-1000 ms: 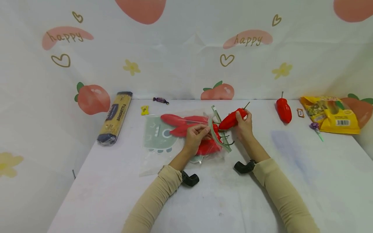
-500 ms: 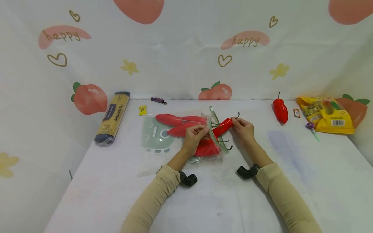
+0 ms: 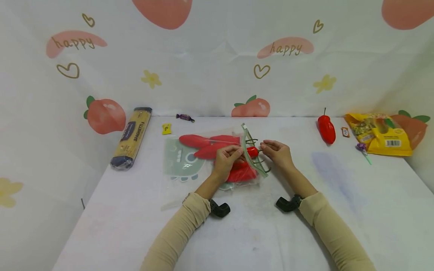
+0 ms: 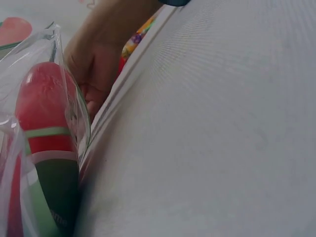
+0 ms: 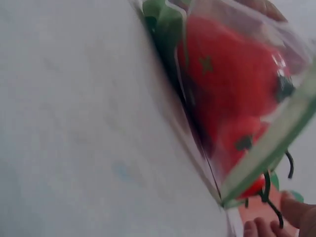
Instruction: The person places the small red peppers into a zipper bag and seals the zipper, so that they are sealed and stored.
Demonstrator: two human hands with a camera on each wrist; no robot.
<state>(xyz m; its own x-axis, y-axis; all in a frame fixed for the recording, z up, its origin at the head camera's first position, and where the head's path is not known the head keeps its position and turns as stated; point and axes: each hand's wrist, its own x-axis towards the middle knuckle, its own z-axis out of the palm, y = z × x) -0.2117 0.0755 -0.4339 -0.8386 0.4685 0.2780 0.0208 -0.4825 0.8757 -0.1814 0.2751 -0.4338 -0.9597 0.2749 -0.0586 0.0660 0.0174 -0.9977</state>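
A clear zip bag (image 3: 176, 154) with a pale green print lies on its side, its green-edged mouth spread to the right. Several red chili peppers (image 3: 203, 149) show through the plastic, some stems poking out at the mouth. My left hand (image 3: 225, 162) pinches the bag near its opening. Most of another chili pepper (image 3: 252, 151) is inside the mouth, its top and stem showing. My right hand (image 3: 278, 154) pinches at its stem with thumb and fingers. In the right wrist view, the green zip strip (image 5: 271, 143) crosses in front of that hand's fingertips (image 5: 291, 207).
A spaghetti packet (image 3: 131, 138) lies at the left, near a yellow candy (image 3: 166, 129) and a purple candy (image 3: 185, 117). At the right are a red chili pepper (image 3: 326, 129), a small orange-edged candy (image 3: 345, 131), a lollipop (image 3: 362, 147) and a yellow bag (image 3: 383, 134).
My right hand has moved the chili pepper left and down into the bag's mouth, its grip shifting from the body to the stem. My left hand stays on the bag.
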